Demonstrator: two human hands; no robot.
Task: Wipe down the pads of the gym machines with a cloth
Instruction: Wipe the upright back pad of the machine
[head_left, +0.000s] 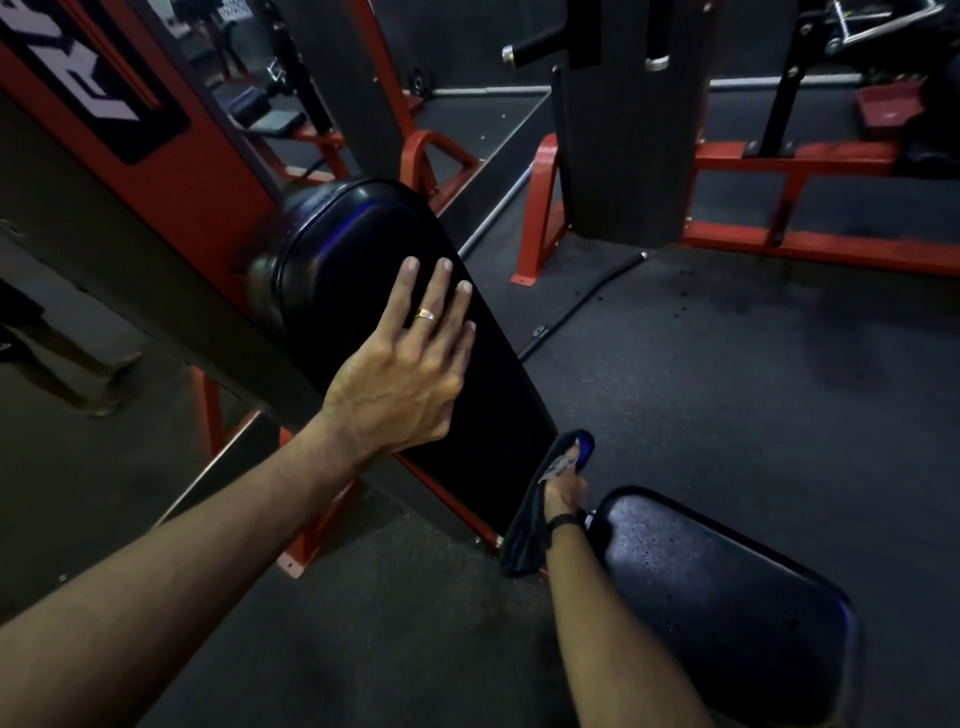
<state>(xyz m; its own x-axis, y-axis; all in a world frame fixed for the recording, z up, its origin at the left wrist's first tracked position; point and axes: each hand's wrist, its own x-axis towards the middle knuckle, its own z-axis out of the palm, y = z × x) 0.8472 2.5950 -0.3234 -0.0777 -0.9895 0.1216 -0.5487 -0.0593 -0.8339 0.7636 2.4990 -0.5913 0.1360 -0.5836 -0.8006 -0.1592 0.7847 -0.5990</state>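
A long black back pad (363, 244) slopes from upper left down to the middle of the view on a red and grey machine. My left hand (410, 358) lies flat on the pad's face with straight fingers; a ring is on one finger. My right hand (563, 486) grips a dark blue cloth (530, 530) at the pad's lower right corner, and part of the cloth hangs down below the hand. A black seat pad (727, 597) sits lower right, just beside my right forearm.
The machine's red frame (208, 171) stands on the left. Another red-framed machine (779, 239) with a grey column stands behind. A black bar (582, 301) lies on the dark rubber floor (727, 374). A person's legs (67, 358) show at the left edge.
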